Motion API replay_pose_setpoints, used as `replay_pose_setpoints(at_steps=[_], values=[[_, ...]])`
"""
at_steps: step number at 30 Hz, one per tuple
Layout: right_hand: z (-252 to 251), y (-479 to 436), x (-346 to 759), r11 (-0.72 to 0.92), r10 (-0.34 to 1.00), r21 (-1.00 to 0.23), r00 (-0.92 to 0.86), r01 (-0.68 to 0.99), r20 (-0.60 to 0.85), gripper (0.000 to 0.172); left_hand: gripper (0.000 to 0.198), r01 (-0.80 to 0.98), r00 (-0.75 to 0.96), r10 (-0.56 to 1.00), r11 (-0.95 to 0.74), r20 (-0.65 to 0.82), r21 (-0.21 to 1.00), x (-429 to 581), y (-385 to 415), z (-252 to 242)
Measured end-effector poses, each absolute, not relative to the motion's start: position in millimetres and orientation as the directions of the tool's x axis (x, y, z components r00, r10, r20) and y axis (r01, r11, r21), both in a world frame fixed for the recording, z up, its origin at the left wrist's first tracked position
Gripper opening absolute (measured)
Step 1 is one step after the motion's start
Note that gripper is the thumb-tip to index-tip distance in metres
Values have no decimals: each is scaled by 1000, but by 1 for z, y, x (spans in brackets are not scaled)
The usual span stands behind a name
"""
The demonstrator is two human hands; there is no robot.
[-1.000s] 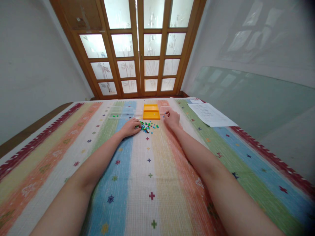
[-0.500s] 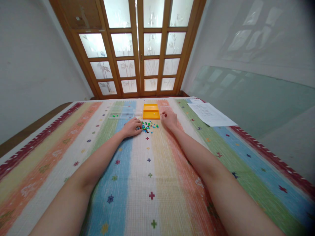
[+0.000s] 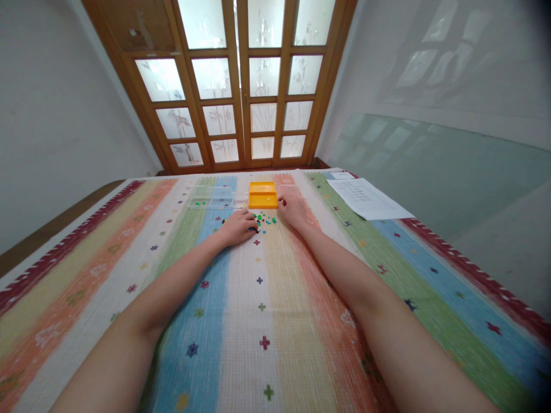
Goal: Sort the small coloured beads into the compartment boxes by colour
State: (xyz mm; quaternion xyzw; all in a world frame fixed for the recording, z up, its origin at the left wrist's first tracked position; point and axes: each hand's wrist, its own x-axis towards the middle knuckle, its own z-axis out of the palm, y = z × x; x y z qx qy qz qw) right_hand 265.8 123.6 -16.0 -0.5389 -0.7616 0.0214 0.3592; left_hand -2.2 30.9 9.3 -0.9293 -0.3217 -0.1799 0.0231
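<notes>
- The person's left hand (image 3: 240, 226) lies palm down with its fingers curled over the left part of a loose heap of tiny green, blue and dark pieces (image 3: 267, 220); whether it grasps any of them cannot be told.
- The heap is spread on a multicoloured striped cloth (image 3: 245, 344), just in front of a yellow rectangular tray with two compartments (image 3: 260, 202).
- The person's right hand (image 3: 291, 209) is by the tray's right front corner, thumb and fingertips drawn together; whether a piece is pinched between them is too small to tell.
- Left of the tray sits a clear plastic compartmented box (image 3: 220, 198), with a few small green bits (image 3: 200, 203) inside.
- A clear plastic container (image 3: 287, 187) stands right of the tray, partly hidden behind the right hand.
- White printed paper (image 3: 365, 199) lies farther to the right, well apart from both hands.
- Beyond the cloth are wooden doors with frosted panes (image 3: 243, 123).
</notes>
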Motion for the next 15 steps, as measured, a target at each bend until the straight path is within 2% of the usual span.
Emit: replay_pose_setpoints(at_steps=[9,15], values=[[-11,118,262,425,845,-399,-198,812,498,19,23,610,742,571,-792,352,-3,2,28,10],[-8,113,261,424,848,-393,-205,816,489,19,21,593,755,561,-805,341,11,4,25,11]])
